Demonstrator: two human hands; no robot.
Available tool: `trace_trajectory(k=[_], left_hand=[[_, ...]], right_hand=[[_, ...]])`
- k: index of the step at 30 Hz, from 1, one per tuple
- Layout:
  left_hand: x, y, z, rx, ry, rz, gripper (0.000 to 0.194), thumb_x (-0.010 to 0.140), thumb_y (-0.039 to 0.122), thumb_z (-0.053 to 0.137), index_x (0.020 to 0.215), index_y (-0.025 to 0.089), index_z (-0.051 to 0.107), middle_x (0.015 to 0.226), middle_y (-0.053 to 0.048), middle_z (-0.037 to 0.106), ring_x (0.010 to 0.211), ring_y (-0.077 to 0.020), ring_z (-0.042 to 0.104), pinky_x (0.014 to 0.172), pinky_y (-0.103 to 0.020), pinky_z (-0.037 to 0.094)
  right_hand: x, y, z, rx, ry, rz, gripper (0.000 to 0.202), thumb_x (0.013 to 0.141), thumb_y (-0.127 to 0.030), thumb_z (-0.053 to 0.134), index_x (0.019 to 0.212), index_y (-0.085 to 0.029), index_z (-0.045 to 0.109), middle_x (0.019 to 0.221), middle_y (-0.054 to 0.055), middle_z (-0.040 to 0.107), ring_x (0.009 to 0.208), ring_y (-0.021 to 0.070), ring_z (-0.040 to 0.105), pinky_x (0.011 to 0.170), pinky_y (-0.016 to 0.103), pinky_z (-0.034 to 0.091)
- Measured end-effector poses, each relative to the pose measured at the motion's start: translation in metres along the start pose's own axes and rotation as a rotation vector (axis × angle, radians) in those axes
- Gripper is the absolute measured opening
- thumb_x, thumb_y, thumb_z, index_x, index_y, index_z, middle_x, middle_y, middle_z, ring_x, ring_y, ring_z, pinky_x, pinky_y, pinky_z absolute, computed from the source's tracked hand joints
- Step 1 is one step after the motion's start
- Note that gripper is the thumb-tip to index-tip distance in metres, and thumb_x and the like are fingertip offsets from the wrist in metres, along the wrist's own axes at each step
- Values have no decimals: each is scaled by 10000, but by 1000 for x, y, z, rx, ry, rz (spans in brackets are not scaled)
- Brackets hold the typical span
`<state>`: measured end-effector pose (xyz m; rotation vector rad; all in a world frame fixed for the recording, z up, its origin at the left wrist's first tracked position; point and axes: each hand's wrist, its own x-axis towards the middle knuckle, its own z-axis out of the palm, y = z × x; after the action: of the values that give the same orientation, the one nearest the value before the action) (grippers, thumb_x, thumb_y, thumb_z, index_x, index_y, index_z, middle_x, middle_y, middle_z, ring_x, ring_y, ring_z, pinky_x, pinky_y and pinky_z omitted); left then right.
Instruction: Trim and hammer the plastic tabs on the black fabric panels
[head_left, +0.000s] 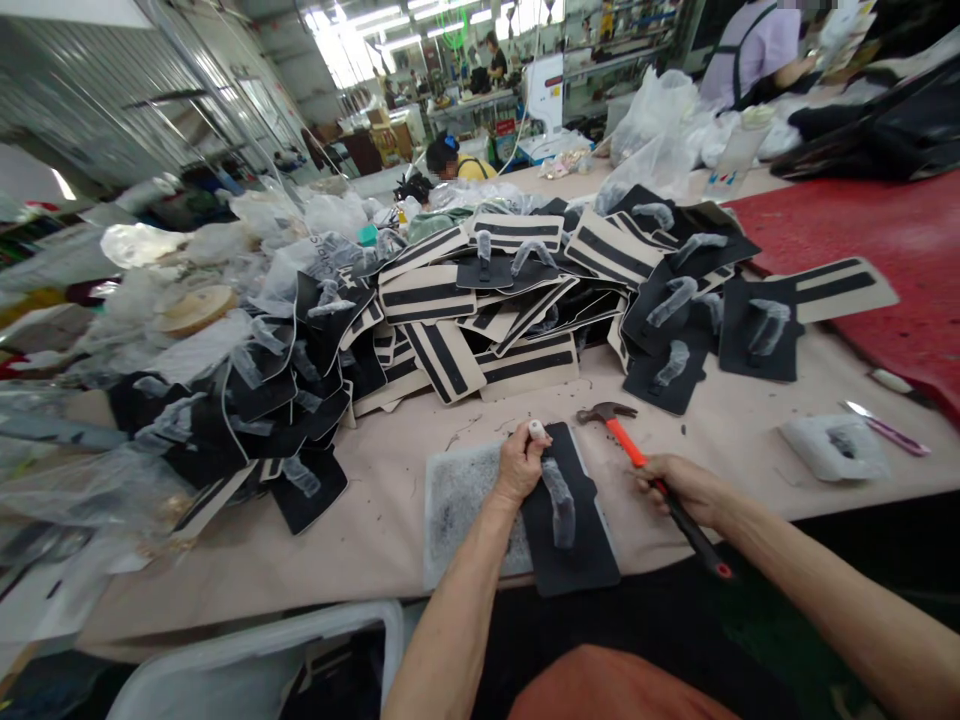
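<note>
My left hand is closed around a small tool with a round white top; its lower end is hidden by my fingers. It stands at the upper left edge of a black panel, which carries a plastic-wrapped handle. Under the panel lies a worn, speckled white board. To the right, my right hand grips a claw hammer with an orange and black handle. The hammer's head is above and right of the panel, apart from the white-topped tool.
A heap of black and beige striped panels spreads across the back of the table. Clear plastic bags crowd the left. At right are a wrapped packet, a pink-handled blade and red sheeting. A white bin stands below the front edge.
</note>
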<state>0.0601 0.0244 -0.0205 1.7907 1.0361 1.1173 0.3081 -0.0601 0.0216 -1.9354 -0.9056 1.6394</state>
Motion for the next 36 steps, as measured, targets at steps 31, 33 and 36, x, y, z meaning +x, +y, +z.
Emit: trace_trajectory(k=[31, 33, 36], left_hand=[[-5, 4, -1, 80, -15, -29, 124, 882, 184, 564, 979, 197, 640, 871, -39, 717, 800, -181, 669, 757, -287, 526], [-4, 4, -1, 68, -29, -17, 115, 887, 179, 553, 953, 196, 644, 847, -30, 707, 768, -170, 661, 734, -275, 521], [-4, 3, -2, 52, -34, -3, 105, 883, 170, 554, 940, 194, 639, 853, -29, 702, 791, -170, 659, 760, -278, 519]], right_hand=[[-68, -64, 12, -902, 493, -737, 370, 978, -501, 293, 798, -234, 475, 625, 65, 571, 513, 185, 484, 531, 321, 235], [-63, -58, 10, -1004, 374, -691, 335, 956, -502, 378, 795, -230, 488, 640, 56, 582, 507, 177, 474, 532, 322, 193], [-49, -44, 3, -875, 339, -584, 325, 965, -493, 371, 809, -231, 483, 628, 25, 566, 542, 177, 492, 543, 302, 222]])
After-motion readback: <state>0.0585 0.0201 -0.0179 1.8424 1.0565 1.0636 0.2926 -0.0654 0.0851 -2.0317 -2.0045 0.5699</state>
